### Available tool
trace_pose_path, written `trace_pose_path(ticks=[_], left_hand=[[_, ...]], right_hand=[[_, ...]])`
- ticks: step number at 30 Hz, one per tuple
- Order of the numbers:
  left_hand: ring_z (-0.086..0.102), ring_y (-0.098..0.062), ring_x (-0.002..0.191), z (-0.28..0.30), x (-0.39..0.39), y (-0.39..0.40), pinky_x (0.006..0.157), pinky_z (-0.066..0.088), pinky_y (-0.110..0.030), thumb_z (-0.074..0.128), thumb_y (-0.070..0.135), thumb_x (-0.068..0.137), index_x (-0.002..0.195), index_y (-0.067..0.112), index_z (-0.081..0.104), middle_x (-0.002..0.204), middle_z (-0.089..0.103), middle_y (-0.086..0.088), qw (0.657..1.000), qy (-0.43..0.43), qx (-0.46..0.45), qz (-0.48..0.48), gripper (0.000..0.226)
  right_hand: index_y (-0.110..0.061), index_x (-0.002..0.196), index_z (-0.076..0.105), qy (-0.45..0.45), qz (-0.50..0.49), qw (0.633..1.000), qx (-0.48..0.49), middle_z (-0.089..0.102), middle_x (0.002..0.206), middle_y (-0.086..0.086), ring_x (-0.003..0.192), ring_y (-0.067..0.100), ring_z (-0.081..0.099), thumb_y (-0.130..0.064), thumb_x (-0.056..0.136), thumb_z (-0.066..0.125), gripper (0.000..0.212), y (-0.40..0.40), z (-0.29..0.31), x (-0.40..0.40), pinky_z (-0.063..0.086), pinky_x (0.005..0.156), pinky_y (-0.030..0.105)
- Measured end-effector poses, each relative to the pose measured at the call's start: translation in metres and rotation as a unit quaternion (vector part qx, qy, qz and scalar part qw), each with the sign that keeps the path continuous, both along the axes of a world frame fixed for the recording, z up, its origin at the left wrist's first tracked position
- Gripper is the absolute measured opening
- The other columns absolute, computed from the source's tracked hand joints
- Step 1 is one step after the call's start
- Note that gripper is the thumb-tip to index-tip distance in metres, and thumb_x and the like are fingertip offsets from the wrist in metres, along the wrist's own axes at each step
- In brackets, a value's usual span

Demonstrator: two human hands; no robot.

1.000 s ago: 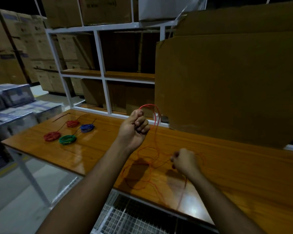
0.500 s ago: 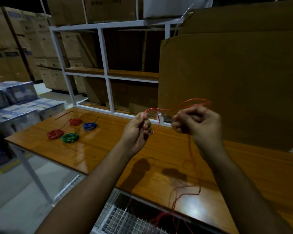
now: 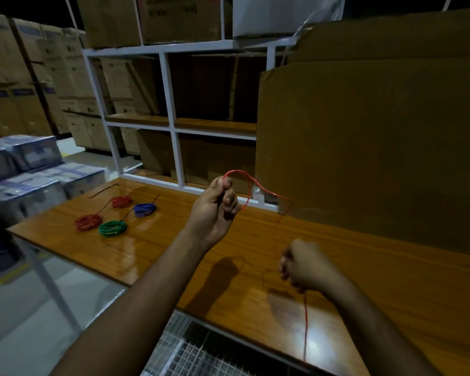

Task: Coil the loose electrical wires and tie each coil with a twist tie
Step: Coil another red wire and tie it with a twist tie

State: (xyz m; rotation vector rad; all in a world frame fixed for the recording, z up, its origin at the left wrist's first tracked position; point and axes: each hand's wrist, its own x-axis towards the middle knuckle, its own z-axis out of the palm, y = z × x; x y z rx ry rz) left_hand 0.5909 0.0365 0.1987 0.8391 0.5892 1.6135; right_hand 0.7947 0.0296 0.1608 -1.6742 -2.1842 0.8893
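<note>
A thin loose red wire (image 3: 258,185) arcs out of my left hand (image 3: 215,210), which is raised above the wooden table (image 3: 255,240) and grips a small loop of it. The wire drops to my right hand (image 3: 301,265), low over the table, whose curled fingers hold the strand. Below that hand the wire hangs past the table's front edge. At the table's left end lie four tied coils: a red coil (image 3: 88,222), a second red coil (image 3: 122,202), a green coil (image 3: 113,228) and a blue coil (image 3: 145,209).
A dark twist tie (image 3: 103,190) lies behind the coils. A large cardboard sheet (image 3: 364,147) stands against the white shelf frame (image 3: 171,126) at the back right. Wrapped boxes (image 3: 25,180) are stacked left of the table. A metal grate (image 3: 201,354) lies below the front edge.
My right hand has dropped from beside my left hand down to just above the table, sliding along the wire. My left hand has stayed raised, holding its loop.
</note>
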Motion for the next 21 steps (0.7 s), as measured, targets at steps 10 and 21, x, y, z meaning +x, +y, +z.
trace_pose_path(ticks=[10,21], left_hand=[[0.041,-0.011,0.055,-0.018,0.011,0.004,0.055,0.037,-0.023,0.030,0.029,0.107,0.092,0.013,0.052,0.063,0.044,0.001,0.999,0.035,-0.038,-0.007,0.031],[0.042,-0.009,0.054,-0.003,0.010,-0.006,0.053,0.036,-0.021,0.031,0.025,0.106,0.090,0.013,0.053,0.064,0.046,0.000,0.999,0.026,-0.019,-0.036,0.030]], right_hand=[[-0.028,0.109,0.074,0.070,0.187,0.943,0.266,0.058,0.084,-0.026,0.076,-0.014,0.057,-0.017,0.090,0.070,0.023,-0.034,0.082,-0.004,0.045,0.069,0.006],[-0.011,0.106,0.068,0.313,-0.223,0.898,0.216,0.071,0.084,0.003,0.066,0.012,0.072,-0.011,0.096,0.061,0.012,0.028,0.033,0.021,0.063,0.062,0.036]])
